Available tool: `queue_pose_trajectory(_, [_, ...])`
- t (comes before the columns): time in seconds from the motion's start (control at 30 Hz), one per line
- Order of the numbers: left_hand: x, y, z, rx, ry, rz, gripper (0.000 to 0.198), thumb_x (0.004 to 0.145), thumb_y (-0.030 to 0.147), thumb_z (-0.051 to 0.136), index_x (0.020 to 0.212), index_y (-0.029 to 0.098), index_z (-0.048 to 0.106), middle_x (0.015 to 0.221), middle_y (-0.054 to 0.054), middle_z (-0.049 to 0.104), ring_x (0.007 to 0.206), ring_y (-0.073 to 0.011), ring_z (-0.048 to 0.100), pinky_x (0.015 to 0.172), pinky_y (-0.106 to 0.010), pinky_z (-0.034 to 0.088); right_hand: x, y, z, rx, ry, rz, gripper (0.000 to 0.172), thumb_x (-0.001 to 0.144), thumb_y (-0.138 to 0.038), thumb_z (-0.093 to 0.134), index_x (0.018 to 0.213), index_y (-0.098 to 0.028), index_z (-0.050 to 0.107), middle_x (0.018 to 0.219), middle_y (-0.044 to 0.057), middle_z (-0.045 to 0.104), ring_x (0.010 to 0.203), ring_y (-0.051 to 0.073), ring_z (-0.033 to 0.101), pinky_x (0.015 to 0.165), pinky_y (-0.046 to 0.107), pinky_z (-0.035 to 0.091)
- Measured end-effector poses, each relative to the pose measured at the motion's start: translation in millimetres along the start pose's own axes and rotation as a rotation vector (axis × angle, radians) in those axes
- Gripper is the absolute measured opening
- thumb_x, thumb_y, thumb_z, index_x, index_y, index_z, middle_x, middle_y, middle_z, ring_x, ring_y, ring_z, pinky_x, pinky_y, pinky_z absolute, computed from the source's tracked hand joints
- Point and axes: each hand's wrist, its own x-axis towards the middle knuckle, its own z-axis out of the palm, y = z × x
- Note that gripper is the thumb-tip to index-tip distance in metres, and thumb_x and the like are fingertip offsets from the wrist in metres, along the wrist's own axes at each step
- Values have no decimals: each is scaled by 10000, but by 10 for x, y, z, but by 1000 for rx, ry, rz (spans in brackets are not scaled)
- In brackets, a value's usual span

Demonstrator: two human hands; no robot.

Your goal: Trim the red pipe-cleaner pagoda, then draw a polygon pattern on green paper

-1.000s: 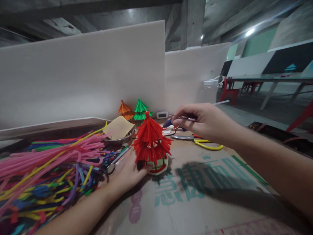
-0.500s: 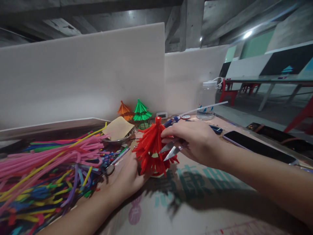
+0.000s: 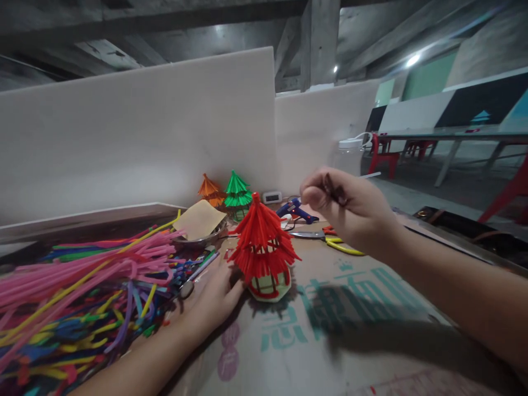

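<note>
To do this well, I judge that my left hand (image 3: 218, 291) should brace the red model (image 3: 259, 225) low, at its pale base (image 3: 282, 290), without crushing the drooping fringes (image 3: 270, 266), and my right hand (image 3: 355, 206) should work lightly from its own side so no strand gets bent. Turning the model a little at a time would likely serve me better than reaching around it.

As for my fingers, on the left the thumb and forefinger look parted at the model's edge; the tips run behind it, so I cannot tell whether they grip. The model stands upright just right of them, on the printed cardboard (image 3: 330, 357). On the right, my fingers are curled in, thumb against forefinger, raised above and right of the model, apart from it. Something dark (image 3: 341, 198) shows inside that curl, too hidden to name. Below these fingers lie the yellow-handled scissors (image 3: 345, 248); beyond them, leftward, the blue glue gun (image 3: 300, 212)
</note>
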Motion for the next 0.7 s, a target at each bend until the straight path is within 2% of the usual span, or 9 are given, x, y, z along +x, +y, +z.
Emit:
queue_pose_trajectory(0.1, [9,-10,4,-10,15,-21,193,960,330,515,944,239,685,1056,-112,749,1176,-334,660,1092,-547,509,46,-4,-89,27,40,80,306,1017,-372,560,751,-225,533,626,-23,471,555,109,416,523,257,342])
queue_pose_trajectory(0.2, [-1,-38,24,-21,23,-37,188,954,339,513,911,242,669,982,-97,741,1127,-319,673,1054,-517,538,70,20,-95,37,63,139,243,994,-394,609,818,-227,617,660,-9,534,572,120,452,525,264,356])
queue_pose_trajectory(0.33, [-28,-103,56,-23,30,-67,219,956,347,502,918,223,678,983,-105,749,980,-296,695,933,-479,589,85,41,-41,106,-93,159,98,927,-297,662,891,-208,679,737,5,633,644,134,545,562,260,416])
queue_pose_trajectory(0.4, [-29,-117,56,-25,27,-69,243,961,356,495,948,213,690,1011,-116,755,980,-299,694,942,-490,585,82,32,-25,88,-150,152,113,913,-282,668,838,-197,666,676,-13,595,606,121,506,546,254,394])
queue_pose_trajectory(0.47, [-17,-112,44,-31,24,-57,254,959,343,487,1001,214,701,1088,-127,756,1086,-312,679,1026,-512,551,72,23,-21,33,-174,145,203,923,-310,660,757,-197,628,581,-42,486,544,107,416,507,251,335])
queue_pose_trajectory(0.53, [-1,-99,29,-34,25,-44,260,947,315,494,1066,222,706,1200,-131,741,1213,-321,635,1122,-536,486,58,32,-19,0,-195,134,254,942,-336,641,729,-199,613,559,-48,446,534,108,394,504,253,319])
queue_pose_trajectory(0.63, [13,-102,24,-37,21,-38,292,925,288,517,1147,225,697,1312,-131,707,1256,-323,608,1174,-557,432,42,82,-6,19,-216,112,107,941,-266,620,933,-200,704,697,-13,607,629,131,527,578,255,398])
queue_pose_trajectory(0.7, [9,-122,37,-41,15,-40,320,918,287,519,1184,202,676,1326,-142,698,1237,-323,620,1160,-556,446,43,122,3,35,-219,107,168,930,-216,609,1056,-200,721,786,6,674,681,139,574,614,257,428])
